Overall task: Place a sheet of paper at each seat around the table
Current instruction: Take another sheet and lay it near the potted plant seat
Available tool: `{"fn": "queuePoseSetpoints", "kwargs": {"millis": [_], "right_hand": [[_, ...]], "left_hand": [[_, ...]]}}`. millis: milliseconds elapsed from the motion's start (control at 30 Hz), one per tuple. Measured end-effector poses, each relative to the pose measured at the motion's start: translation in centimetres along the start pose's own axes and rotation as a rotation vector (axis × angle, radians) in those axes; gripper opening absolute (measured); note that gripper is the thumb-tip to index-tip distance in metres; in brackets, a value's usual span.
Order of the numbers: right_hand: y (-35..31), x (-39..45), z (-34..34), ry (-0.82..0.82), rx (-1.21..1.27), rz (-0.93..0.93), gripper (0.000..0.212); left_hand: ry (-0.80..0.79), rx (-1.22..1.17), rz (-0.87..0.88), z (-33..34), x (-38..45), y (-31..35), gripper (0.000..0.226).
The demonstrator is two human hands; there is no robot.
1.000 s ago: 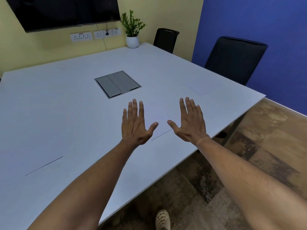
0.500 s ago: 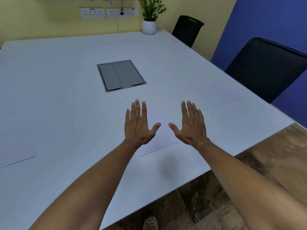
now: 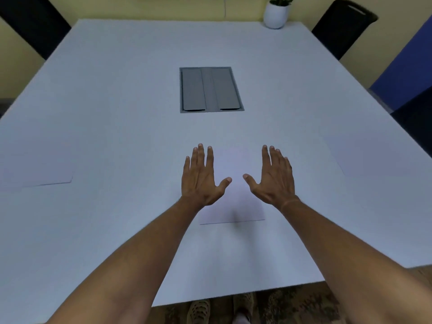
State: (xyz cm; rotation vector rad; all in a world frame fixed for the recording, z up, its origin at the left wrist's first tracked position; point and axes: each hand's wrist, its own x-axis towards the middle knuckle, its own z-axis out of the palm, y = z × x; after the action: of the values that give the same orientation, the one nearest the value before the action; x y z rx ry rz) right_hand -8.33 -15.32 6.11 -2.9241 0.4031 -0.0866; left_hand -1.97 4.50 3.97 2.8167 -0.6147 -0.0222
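Beyond the fingertips of both hands, a grey hatch (image 3: pixel 210 90) with two flaps is set flush into the white table (image 3: pixel 117 94), well apart from either hand. Farther off past the right hand (image 3: pixel 272 177), a white plant pot (image 3: pixel 275 16) stands at the table's far edge, and a black chair (image 3: pixel 343 26) is seen just behind that corner; another dark chair (image 3: pixel 35 22) shows past the far corner on the left hand's side. Nothing is placed between the hands and the hatch. The left hand (image 3: pixel 202 178) and the right hand are held palm down with fingers straight and thumbs spread toward each other, nothing being gripped; whether the palms are actually pressed on the surface or held just above it cannot be told from this view. Between and under the two hands lies a sheet of paper (image 3: pixel 233 202), white on white and hard to pick out, its near edge marked only by a thin shadow line just behind the wrists. A second sheet (image 3: pixel 46 167) is seen well out to the left of the left hand, lying flat, and a third sheet (image 3: pixel 374 155), very faint, well out to the right of the right hand, near the table's edge.
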Motion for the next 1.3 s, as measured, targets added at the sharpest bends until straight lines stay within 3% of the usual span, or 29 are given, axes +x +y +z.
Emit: {"fn": "queuePoseSetpoints", "kwargs": {"millis": [333, 533, 767, 1100, 1300], "right_hand": [[2.2, 4.0, 3.4, -0.186, 0.083, -0.054, 0.087], [2.7, 4.7, 6.2, -0.381, 0.348, 0.183, 0.056], [2.2, 5.2, 8.1, -0.456, 0.405, 0.406, 0.057], [1.6, 5.3, 7.9, -0.461, 0.429, 0.478, 0.062], [1.4, 5.4, 7.9, -0.455, 0.443, 0.494, 0.065]], "left_hand": [[-0.104, -0.034, -0.277, 3.2, 0.4, 1.3, 0.100], [-0.192, -0.234, -0.546, 5.5, 1.5, 1.1, 0.077], [-0.236, -0.322, -0.763, 7.9, 2.2, -0.7, 0.071], [-0.194, -0.451, -0.807, 8.7, 2.5, -1.2, 0.061], [-0.100, -0.487, -0.776, 8.5, 2.8, -1.8, 0.034]]}}
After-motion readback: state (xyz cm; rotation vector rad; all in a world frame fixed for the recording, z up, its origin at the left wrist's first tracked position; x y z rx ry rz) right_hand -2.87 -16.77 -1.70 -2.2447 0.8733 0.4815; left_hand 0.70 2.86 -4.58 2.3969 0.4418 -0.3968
